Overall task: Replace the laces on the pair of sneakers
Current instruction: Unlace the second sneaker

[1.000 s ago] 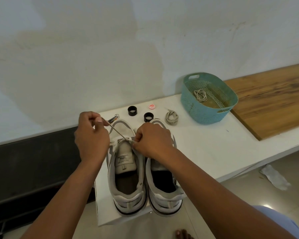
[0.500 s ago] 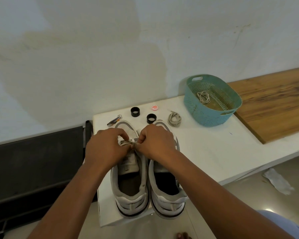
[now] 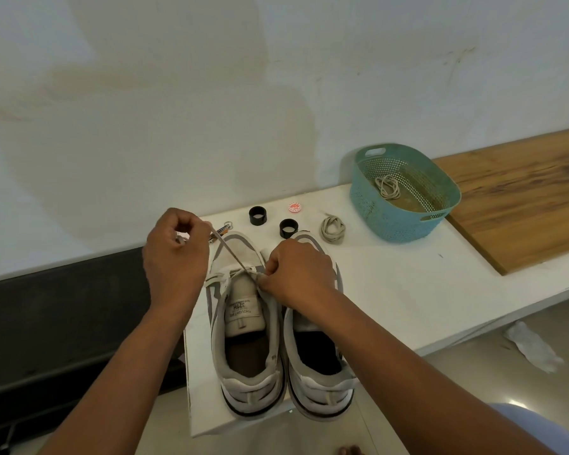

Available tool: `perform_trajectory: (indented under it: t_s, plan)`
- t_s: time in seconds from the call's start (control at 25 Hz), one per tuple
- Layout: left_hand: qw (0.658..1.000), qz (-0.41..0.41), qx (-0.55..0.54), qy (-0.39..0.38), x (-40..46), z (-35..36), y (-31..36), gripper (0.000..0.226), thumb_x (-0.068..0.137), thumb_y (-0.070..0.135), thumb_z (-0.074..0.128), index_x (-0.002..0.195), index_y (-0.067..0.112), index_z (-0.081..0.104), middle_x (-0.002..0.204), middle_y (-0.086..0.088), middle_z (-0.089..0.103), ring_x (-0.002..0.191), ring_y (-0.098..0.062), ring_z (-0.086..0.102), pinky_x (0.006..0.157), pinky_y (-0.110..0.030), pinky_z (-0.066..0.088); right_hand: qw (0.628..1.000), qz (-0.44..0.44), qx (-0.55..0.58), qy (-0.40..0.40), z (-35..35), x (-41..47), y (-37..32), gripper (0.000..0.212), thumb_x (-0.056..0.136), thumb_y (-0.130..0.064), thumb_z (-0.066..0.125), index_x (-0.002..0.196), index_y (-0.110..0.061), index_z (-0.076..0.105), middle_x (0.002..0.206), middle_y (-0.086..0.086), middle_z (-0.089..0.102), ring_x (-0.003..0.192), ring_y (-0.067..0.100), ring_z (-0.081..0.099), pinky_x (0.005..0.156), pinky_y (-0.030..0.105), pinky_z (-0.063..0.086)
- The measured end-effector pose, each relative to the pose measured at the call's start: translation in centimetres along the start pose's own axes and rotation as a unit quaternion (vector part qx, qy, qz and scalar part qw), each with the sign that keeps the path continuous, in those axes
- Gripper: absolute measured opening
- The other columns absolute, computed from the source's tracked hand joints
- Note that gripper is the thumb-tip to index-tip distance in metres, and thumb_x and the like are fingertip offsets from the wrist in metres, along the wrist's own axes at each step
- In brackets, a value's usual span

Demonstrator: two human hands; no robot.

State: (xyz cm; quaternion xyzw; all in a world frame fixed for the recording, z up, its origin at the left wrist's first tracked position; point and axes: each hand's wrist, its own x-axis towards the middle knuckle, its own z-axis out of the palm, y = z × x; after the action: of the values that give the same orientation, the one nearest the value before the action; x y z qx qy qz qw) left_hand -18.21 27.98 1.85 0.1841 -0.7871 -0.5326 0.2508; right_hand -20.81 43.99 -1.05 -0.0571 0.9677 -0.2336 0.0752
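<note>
Two white and grey sneakers stand side by side, toes toward the wall, on the white table [image 3: 391,290]. On the left sneaker [image 3: 243,349] a beige lace [image 3: 229,252] runs taut from the eyelets near the tongue up to my left hand [image 3: 174,254], which is closed on it, raised up and left. My right hand [image 3: 296,277] pinches the same lace at the eyelets, between the two shoes, and covers the front of the right sneaker [image 3: 319,366]. A coiled beige lace [image 3: 333,229] lies behind the shoes.
A teal perforated basket [image 3: 404,221] with another coiled lace [image 3: 387,187] stands at the back right. Two black rings [image 3: 257,215] [image 3: 288,228], a red-white cap [image 3: 294,207] and a small metal tool [image 3: 222,228] lie near the wall. A wooden board [image 3: 523,198] lies right.
My left hand has drawn away from the eyelets, up and to the left, and the lace is pulled taut. My right hand has stayed at the eyelets.
</note>
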Motion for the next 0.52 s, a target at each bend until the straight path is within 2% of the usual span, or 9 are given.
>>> perform_trajectory:
  t_s: [0.12, 0.2, 0.28, 0.36, 0.44, 0.52]
  plan:
    - [0.990, -0.097, -0.089, -0.046, 0.0, 0.1, 0.3, 0.015, 0.094, 0.016, 0.053, 0.080, 0.015, 0.058, 0.085, 0.002, 0.077, 0.063, -0.010, 0.049, 0.058, -0.027, 0.037, 1.000, 0.000, 0.000, -0.009, 0.0, 0.1, 0.0, 0.017, 0.081, -0.039, 0.072, 0.086, -0.023, 0.071, 0.079, -0.006, 0.067, 0.084, 0.020, 0.064, 0.086, 0.035, 0.046]
    - [0.985, -0.129, -0.061, -0.095, -0.1, 0.3, 0.3, 0.010, 0.095, 0.017, 0.054, 0.087, 0.014, 0.059, 0.076, -0.002, 0.074, 0.056, -0.011, 0.046, 0.053, -0.026, 0.035, 1.000, -0.003, -0.001, -0.011, 0.0, 0.1, 0.0, 0.018, 0.080, -0.039, 0.072, 0.083, -0.022, 0.071, 0.076, -0.006, 0.066, 0.082, 0.020, 0.064, 0.086, 0.035, 0.046]
    - [0.986, -0.085, 0.062, -0.132, -0.2, 0.4, -0.3, 0.008, 0.092, 0.028, 0.065, 0.092, 0.021, 0.061, 0.080, 0.006, 0.068, 0.065, -0.013, 0.056, 0.057, -0.028, 0.040, 1.000, -0.007, -0.007, -0.006, 0.1, 0.1, 0.0, 0.019, 0.080, -0.040, 0.073, 0.083, -0.021, 0.070, 0.074, -0.006, 0.064, 0.080, 0.020, 0.062, 0.082, 0.034, 0.045]
    - [0.957, 0.014, 0.225, -0.183, -0.5, 0.2, -1.0, 0.018, 0.084, 0.042, 0.076, 0.088, 0.029, 0.063, 0.093, 0.016, 0.066, 0.079, -0.009, 0.063, 0.069, -0.028, 0.050, 1.000, -0.011, -0.015, 0.001, 0.2, 0.2, 0.0, 0.024, 0.082, -0.044, 0.074, 0.083, -0.020, 0.069, 0.073, -0.006, 0.061, 0.077, 0.019, 0.060, 0.078, 0.032, 0.044]
    - [0.907, 0.081, 0.349, -0.222, -0.8, 0.1, -1.6, 0.020, 0.081, 0.049, 0.078, 0.086, 0.031, 0.071, 0.096, 0.012, 0.070, 0.088, -0.013, 0.067, 0.077, -0.034, 0.057, 1.000, -0.011, -0.021, 0.003, 0.3, 0.4, -0.1, 0.025, 0.082, -0.044, 0.075, 0.085, -0.020, 0.069, 0.076, -0.005, 0.063, 0.079, 0.020, 0.062, 0.080, 0.033, 0.048]
    - [0.882, 0.101, 0.402, -0.224, -0.9, 0.2, -1.8, 0.021, 0.085, 0.047, 0.075, 0.087, 0.026, 0.078, 0.090, 0.004, 0.074, 0.086, -0.018, 0.068, 0.077, -0.036, 0.060, 1.000, -0.011, -0.023, -0.001, 0.4, 0.4, -0.1, 0.023, 0.081, -0.042, 0.074, 0.083, -0.020, 0.068, 0.075, -0.005, 0.062, 0.080, 0.021, 0.063, 0.082, 0.033, 0.050]
